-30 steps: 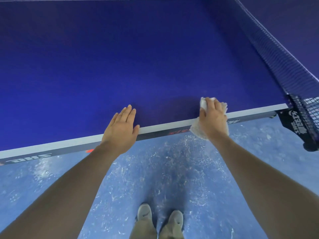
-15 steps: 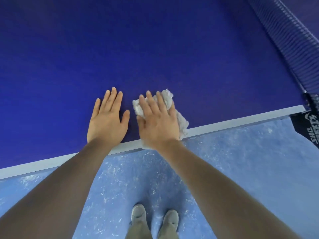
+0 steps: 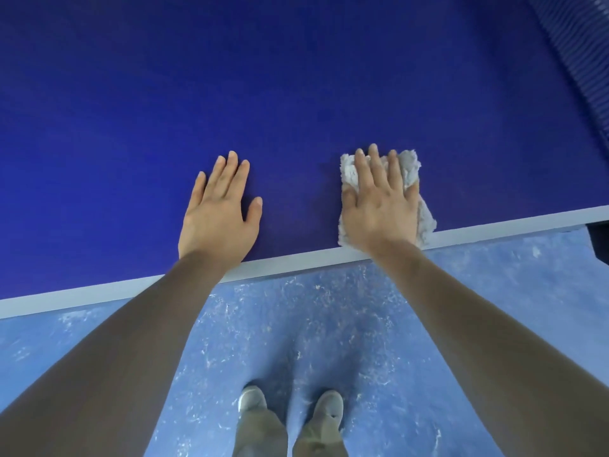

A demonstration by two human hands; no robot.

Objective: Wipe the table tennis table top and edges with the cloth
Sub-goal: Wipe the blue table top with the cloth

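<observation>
The dark blue table tennis table top [image 3: 296,94] fills the upper view, with a white line [image 3: 99,295] along its near edge. My right hand [image 3: 379,206] lies flat, pressing a crumpled white cloth [image 3: 410,168] onto the top just inside the edge; the cloth sticks out past my fingertips and to the right of my palm. Flat on the bare top to the left rests my left hand [image 3: 219,212], fingers together, holding nothing. The two hands are about a hand's width apart.
The dark net [image 3: 580,54] runs along the upper right corner, with a black net bracket [image 3: 599,239] at the right edge. Below the table lies scuffed light blue floor [image 3: 313,324], and my two shoes [image 3: 290,407] stand on it.
My right hand slid the cloth left from the edge near the net to beside my left hand, then back right a little. The left hand stayed flat on the top.
</observation>
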